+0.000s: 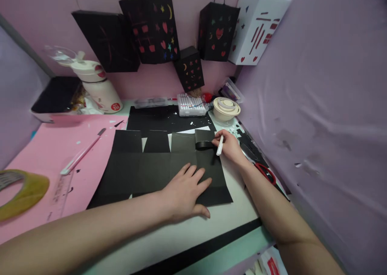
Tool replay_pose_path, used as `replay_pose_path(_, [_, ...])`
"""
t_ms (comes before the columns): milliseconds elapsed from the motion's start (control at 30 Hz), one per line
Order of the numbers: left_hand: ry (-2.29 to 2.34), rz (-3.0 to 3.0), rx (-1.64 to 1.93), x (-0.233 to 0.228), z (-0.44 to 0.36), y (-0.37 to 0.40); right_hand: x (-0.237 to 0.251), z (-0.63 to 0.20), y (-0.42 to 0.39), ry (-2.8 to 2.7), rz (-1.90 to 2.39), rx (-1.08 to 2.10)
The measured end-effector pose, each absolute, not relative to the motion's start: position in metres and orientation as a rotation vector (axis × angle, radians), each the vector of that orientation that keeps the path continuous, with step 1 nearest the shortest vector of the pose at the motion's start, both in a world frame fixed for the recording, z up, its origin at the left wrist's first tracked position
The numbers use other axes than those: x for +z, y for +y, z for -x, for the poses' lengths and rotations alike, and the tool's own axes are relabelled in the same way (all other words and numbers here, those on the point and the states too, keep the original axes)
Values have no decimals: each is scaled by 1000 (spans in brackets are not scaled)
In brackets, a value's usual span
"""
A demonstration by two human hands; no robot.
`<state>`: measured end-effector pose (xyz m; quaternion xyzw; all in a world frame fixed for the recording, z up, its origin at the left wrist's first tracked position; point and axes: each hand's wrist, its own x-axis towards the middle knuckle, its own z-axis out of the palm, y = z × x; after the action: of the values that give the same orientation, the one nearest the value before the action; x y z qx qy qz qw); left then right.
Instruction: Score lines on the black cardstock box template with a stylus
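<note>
Two bare hands work near the tabletop's right edge: the left hand (184, 190) presses flat, fingers spread, on black paper (157, 166), the right hand (230, 146) grips a white pen (219, 145).

— What have you got under your hands?

— A black paper sheet (157, 166), lying flat on the white table, creased into panels, with tabs cut along its far edge. My left hand (184, 192) presses flat on its near right part, fingers spread.

— And the other?

— My right hand (231, 146) grips a white pen-like tool (219, 145), tip down at the sheet's far right tab (204, 140), which curls up off the table.
</note>
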<state>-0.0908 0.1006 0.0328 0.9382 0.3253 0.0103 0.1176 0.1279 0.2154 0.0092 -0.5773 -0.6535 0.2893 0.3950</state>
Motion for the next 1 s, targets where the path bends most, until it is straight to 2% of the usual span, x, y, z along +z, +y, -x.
replay_pose_path(200, [950,-2671,234,10,96,100,13,-132,211,-1709,1599,605])
replay_pose_path(700, [889,-2676,295,2,96,102,19,-133,202,-1336,1326,913])
replay_pose_path(900, [892,-2677,307,2,96,102,7,-115,202,-1609,1487,640])
replay_pose_path(1000, [892,-2683,303,2,96,102,8,-115,201,-1639,1509,616])
